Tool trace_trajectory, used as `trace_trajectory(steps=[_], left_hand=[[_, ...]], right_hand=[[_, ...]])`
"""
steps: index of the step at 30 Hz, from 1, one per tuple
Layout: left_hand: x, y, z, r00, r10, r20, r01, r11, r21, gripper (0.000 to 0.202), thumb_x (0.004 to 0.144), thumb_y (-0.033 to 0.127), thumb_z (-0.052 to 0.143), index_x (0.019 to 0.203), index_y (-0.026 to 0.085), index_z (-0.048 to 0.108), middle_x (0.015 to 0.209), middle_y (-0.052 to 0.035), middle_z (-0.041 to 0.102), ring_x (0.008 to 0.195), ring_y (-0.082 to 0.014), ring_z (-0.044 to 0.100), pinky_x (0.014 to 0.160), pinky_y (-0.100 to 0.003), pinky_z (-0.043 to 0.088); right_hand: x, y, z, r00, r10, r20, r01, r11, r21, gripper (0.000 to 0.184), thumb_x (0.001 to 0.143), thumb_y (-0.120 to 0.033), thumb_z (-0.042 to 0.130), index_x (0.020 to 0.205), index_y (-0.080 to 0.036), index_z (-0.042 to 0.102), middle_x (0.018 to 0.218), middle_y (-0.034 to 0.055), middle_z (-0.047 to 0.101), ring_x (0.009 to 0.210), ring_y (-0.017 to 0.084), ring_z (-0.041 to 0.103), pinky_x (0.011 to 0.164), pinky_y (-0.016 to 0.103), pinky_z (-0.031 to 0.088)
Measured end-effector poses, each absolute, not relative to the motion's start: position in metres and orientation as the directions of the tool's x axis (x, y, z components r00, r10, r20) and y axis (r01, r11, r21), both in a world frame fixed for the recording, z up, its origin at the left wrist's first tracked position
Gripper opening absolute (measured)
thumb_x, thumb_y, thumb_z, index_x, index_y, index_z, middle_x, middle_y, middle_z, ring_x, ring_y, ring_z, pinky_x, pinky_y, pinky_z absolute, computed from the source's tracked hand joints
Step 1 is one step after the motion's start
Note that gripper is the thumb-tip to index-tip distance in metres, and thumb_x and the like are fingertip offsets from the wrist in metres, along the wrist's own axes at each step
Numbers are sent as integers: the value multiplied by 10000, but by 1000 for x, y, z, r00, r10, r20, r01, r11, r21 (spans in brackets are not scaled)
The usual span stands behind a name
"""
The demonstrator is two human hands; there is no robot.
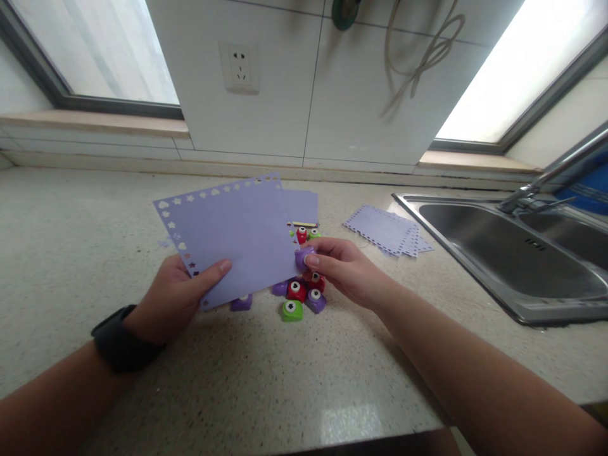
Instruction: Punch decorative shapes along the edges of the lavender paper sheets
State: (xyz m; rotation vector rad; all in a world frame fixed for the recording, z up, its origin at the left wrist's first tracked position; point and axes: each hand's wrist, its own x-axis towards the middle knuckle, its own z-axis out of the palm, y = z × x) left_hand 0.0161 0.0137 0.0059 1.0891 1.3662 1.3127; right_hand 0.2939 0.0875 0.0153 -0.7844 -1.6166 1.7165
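Observation:
My left hand (185,291) grips a sheet of purple paper (232,234) near its lower left corner, thumb on top. Small shapes such as stars and hearts are cut out along the top, left and right edges of the sheet. At the right edge of the paper, my right hand (344,266) pinches a purple craft punch (304,258) between thumb and fingers. Just below lie several more punches, among them a red punch (296,291), a green punch (292,310) and a purple punch (315,301). Another purple punch (242,303) is partly hidden under the sheet.
Behind the held sheet lies more purple paper (301,206). A fanned stack of edge-punched sheets (382,228) rests on the speckled countertop (228,392), left of the metal sink (475,278). The faucet (527,196) stands at the right. A socket (240,66) is on the tiled wall.

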Motion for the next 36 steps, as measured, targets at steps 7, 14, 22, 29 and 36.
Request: trace_trajectory(steps=[7,14,22,29,36], left_hand=[[17,14,5,-187,982,-29,3,30,1000,316,811,392,862,1089,255,800,1187,-34,834,1108,-286,781,971,-367,642],[17,13,6,-201,979,-26,7,28,1000,292,807,381,865,1067,260,808,1182,-30,836,1112,-292,780,976,-374,644],[17,13,6,-201,979,-41,15,45,999,319,811,400,859,1081,243,794,1246,-47,814,1193,-331,743,1053,-459,606],[19,12,12,-198,980,-30,46,40,998,317,802,402,853,1059,226,795,1142,-63,844,1135,-336,768,921,-421,672],[21,11,13,-203,979,-14,65,28,998,303,804,399,847,1049,229,793,1072,-65,855,1098,-341,782,884,-417,683]], right_hand=[[294,88,15,-625,781,-1,-32,-27,-999,360,861,-521,804,942,-180,722,773,15,642,674,129,548,591,274,433],[294,89,12,-635,773,6,-31,-18,-999,365,869,-536,800,941,-187,722,764,11,641,650,124,543,536,263,393],[294,88,11,-634,773,-1,-25,-22,-999,378,857,-548,808,938,-188,725,765,9,647,637,117,546,519,252,393],[293,87,13,-628,778,-16,-13,-31,-999,405,840,-560,819,944,-180,724,760,8,647,626,115,542,518,249,400],[293,87,13,-634,773,-17,-12,-32,-999,371,859,-537,811,948,-187,728,766,11,655,625,117,554,517,252,406]])
